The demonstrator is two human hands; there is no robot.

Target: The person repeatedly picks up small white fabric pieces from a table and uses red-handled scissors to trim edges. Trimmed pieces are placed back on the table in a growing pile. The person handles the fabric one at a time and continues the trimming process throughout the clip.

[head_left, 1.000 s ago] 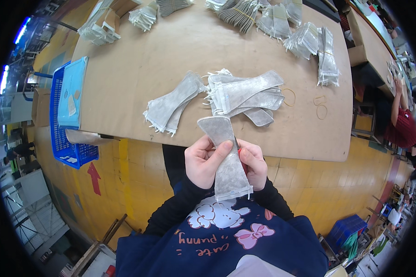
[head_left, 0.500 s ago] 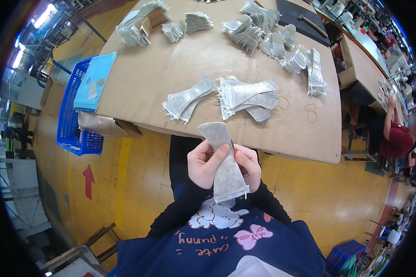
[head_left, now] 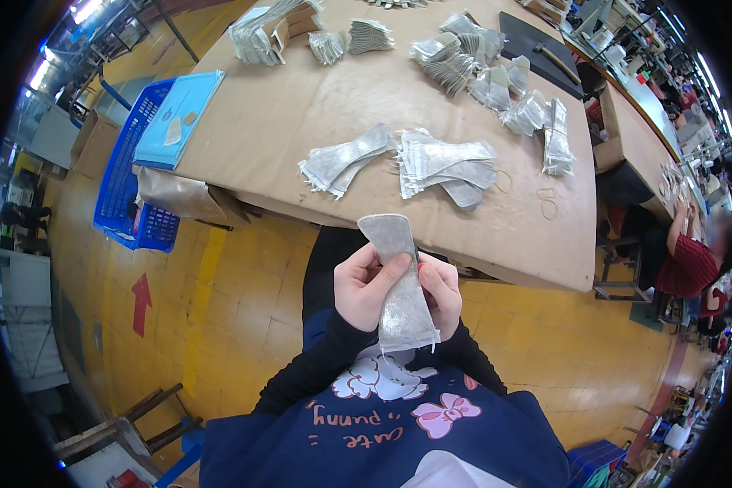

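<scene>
In front of my body I hold up a grey fabric piece, narrow in the middle and flared at both ends, with loose threads at its lower edge. My left hand is closed on its waist, thumb on top. My right hand is closed at the piece's right edge around a small tool with a red part and a dark, thin blade; most of it is hidden by fingers. On the table beyond lie a smaller stack of similar grey pieces and a larger fanned stack.
The paper-covered table carries several bundles at the back and rubber bands at the right. A hammer rests on a black board. At left hangs a blue basket with a blue folder. A co-worker sits at far right.
The view has shifted slightly, so the table things sit a little differently in it. Both hands keep their hold; the fabric piece is a little more upright, and the dark blade shows less.
</scene>
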